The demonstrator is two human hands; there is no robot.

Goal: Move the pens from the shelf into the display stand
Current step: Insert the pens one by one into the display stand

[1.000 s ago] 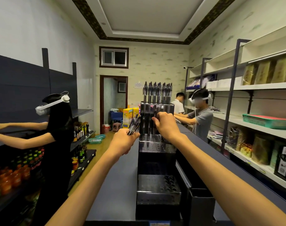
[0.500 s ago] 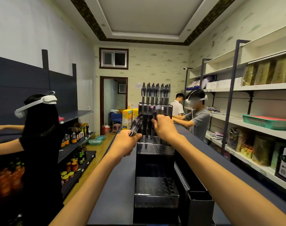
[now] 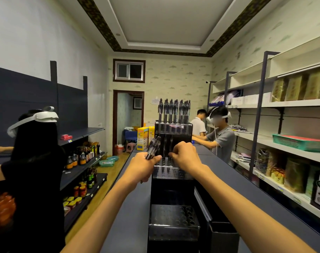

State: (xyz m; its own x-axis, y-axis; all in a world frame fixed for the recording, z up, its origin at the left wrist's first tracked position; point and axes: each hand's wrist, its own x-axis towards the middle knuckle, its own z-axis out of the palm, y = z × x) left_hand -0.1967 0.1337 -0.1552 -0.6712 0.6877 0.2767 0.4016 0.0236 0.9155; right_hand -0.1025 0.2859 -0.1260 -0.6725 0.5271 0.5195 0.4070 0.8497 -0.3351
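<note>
left hand (image 3: 142, 168) round pens (image 3: 152, 147) — stand-side

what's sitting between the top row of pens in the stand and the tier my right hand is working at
In the head view, the stand's dark upper box lies between the top row of pens and the right hand at the middle tier.

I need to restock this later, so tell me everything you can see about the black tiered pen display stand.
The black tiered pen display stand stands upright on the dark blue counter. It looks like glossy plastic, with three stepped tiers of round holes. The top tier holds a row of upright dark pens; the lowest looks empty. The right hand reaches into the middle tier; the left hand grips a pen bundle beside it.
</note>
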